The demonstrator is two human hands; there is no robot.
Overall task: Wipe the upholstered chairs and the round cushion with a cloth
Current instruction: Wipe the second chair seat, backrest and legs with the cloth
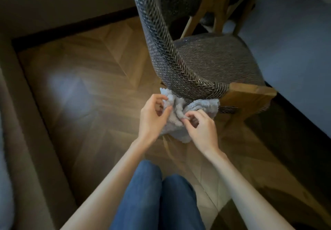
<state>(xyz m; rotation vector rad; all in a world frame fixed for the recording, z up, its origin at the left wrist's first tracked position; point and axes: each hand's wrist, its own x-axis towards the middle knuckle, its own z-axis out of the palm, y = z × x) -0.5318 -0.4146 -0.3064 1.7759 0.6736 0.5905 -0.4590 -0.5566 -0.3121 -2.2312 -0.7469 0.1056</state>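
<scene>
Two hands on pale blue fluffy cloth (179, 111), bunched just below curved backrest of grey herringbone-weave upholstered chair (188, 65) with wooden legs. Your left hand (152, 117) pinches cloth's left fold, fingers curled; your right hand (202, 127) grips right fold, fingers closed on it. Brown herringbone wood floor (89, 86) beneath, glossy with pale reflection. Beige sofa base (32, 140) left; blue-grey upholstery (295, 50) right. Your blue-jeaned knees (157, 194) below.
</scene>
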